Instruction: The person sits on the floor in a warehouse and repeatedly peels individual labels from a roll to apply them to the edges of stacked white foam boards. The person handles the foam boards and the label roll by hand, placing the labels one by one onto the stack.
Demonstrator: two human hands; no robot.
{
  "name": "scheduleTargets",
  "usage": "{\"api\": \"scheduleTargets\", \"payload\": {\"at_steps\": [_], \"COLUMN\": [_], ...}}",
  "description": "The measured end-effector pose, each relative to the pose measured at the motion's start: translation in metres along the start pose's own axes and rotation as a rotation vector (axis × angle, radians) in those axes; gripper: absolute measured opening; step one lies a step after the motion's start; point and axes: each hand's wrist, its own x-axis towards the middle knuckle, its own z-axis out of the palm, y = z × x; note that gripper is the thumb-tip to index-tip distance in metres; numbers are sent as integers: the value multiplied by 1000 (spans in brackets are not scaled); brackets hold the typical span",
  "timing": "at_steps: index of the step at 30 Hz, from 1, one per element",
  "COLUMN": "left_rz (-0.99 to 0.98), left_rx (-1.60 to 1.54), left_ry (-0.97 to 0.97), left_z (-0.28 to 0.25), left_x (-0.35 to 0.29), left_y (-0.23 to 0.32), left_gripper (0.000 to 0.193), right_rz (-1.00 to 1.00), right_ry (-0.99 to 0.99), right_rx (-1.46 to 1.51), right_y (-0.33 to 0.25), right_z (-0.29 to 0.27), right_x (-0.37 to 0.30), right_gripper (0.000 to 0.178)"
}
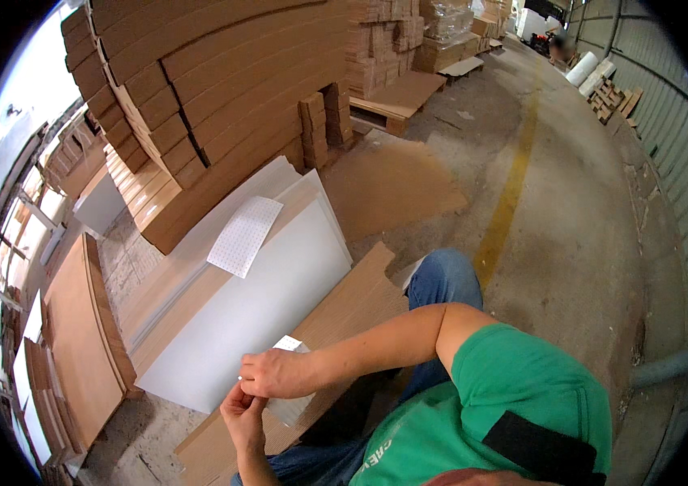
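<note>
My right hand (279, 375) and my left hand (243, 415) meet fingertip to fingertip, low in the middle of the head view. Both are closed in a pinch. A tiny white bit shows at the fingertips, too small to name. Partly hidden under my right hand and wrist is a pale sheet (292, 410); its other end shows a dotted surface above the wrist. Beyond my hands lean white panels (251, 316) with wood-toned strips along the top. A white sheet with rows of small dots (245, 236) lies across their upper edge.
Brown cardboard (352, 287) lies beside my legs. A tall stack of brown boards (230, 81) rises behind the panels. More boards (76, 324) stand at the left. Loaded pallets (396, 105) line the aisle, which has a yellow floor line (514, 178).
</note>
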Motion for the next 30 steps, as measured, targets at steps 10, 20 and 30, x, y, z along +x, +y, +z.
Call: {"api": "scheduleTargets", "payload": {"at_steps": [10,20,30], "left_rz": [-123,-206,-300], "left_rx": [-78,-444,-97], "left_ry": [4,5,128], "left_z": [-10,-6,-8], "left_x": [6,15,15], "left_y": [-5,-8,7], "left_gripper": [21,26,47], "right_rz": [30,-109,737], "right_ry": [-34,53,110], "right_rx": [31,-215,1091], "right_y": [7,6,179], "right_z": [11,9,-29], "right_x": [8,5,-25], "right_gripper": [11,11,26]}}
